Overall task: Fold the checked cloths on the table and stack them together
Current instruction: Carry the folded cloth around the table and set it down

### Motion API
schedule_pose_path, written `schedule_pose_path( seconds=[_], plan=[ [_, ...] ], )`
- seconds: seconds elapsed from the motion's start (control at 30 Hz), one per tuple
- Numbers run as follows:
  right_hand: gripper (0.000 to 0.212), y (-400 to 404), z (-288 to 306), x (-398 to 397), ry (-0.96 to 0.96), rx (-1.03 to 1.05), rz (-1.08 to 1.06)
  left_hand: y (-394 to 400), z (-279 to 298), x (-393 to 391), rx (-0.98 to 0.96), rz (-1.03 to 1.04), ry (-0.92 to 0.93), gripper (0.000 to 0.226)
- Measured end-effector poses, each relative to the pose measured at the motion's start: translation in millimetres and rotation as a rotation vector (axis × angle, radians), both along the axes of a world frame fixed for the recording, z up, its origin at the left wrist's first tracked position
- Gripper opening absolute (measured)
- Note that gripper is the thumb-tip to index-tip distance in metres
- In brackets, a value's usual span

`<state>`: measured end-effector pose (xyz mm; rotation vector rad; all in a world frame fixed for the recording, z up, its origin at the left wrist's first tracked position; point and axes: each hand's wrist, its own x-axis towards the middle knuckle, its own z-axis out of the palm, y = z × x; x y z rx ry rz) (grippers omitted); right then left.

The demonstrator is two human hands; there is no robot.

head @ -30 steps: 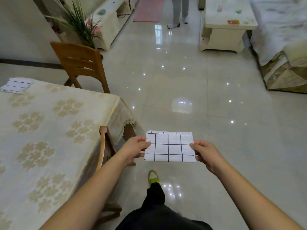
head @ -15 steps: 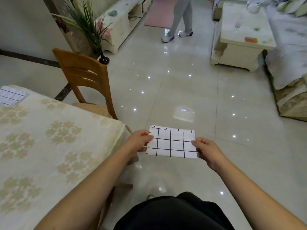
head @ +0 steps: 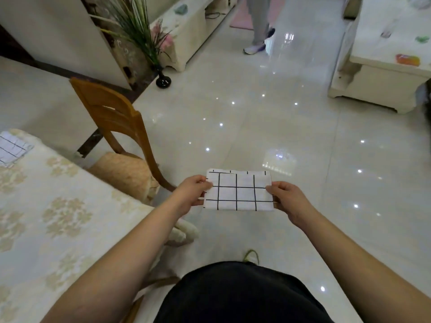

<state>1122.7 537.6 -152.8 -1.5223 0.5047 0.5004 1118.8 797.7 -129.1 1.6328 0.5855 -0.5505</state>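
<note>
1. since the earlier frames the view has swung and tilted: the wooden chair (head: 121, 127) now sits further toward the middle of the picture with its cushioned seat showing, the table (head: 58, 217) takes up less of the left side, and the folded checked cloth (head: 239, 191) is still held out between both hands, level and off the table, as before.
2. taking the table as the landmark: the held cloth hangs in the air to the right of the table's near corner, over the glossy tiled floor (head: 291, 136), not touching the tablecloth.
3. the left hand (head: 194, 194) pinches the cloth's left edge, thumb on top and fingers curled underneath.
4. the right hand (head: 285, 198) pinches the right edge in the same way, thumb on the upper face, the other fingers tucked below.
5. the cloth is a white rectangle with thin dark lines, folded in layers; a back layer peeks out along its far edge.
6. a second checked cloth (head: 12, 146) lies flat on the table at its far left, partly cut off by the picture's edge, well apart from the held one.
7. the chair stands at the table's far right side, just beside it.
8. beyond the table, further off, a plant in a dark vase (head: 163, 80) stands on the floor by the wall.
9. far beyond the table, another person's legs and shoes (head: 258, 40) show near a pink rug.
10. a pale low table (head: 382, 73) stands well to the right of the table, across the floor.
</note>
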Motion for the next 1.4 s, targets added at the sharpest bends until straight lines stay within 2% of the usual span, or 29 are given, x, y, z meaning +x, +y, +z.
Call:
schedule_pose_path(
  seconds=[0.1, 0.27, 0.53, 0.67, 0.9, 1.13, 1.23, 1.4],
  plan=[
    [0.006, -5, -1, 43, 0.011, -0.023, 0.062, -5, 1, 32, -0.004, 0.041, -0.002, 0.015],
    [0.007, 9, 0, 108, 0.007, 0.006, 0.124, 7, -4, 77, -0.034, 0.138, 0.012, 0.005],
    [0.007, 66, -4, 225, -0.001, -0.046, 0.232, 58, -33, 167, -0.074, 0.259, 0.038, 0.01],
    [0.007, 97, 1, 283, 0.002, -0.099, 0.274, 85, -28, 217, -0.104, 0.29, 0.035, 0.008],
    [0.011, 150, 7, 371, -0.004, -0.106, 0.3, 137, -23, 293, -0.085, 0.339, -0.003, 0.021],
    [0.009, 203, -2, 467, 0.015, -0.05, 0.381, 180, -27, 363, -0.089, 0.478, -0.008, 0.017],
    [0.009, 228, -6, 519, 0.0, -0.014, 0.418, 196, -25, 402, -0.075, 0.531, -0.019, 0.006],
    [0.008, 270, -1, 604, -0.023, -0.016, 0.557, 223, -15, 463, -0.028, 0.624, -0.013, 0.004]
  ],
)
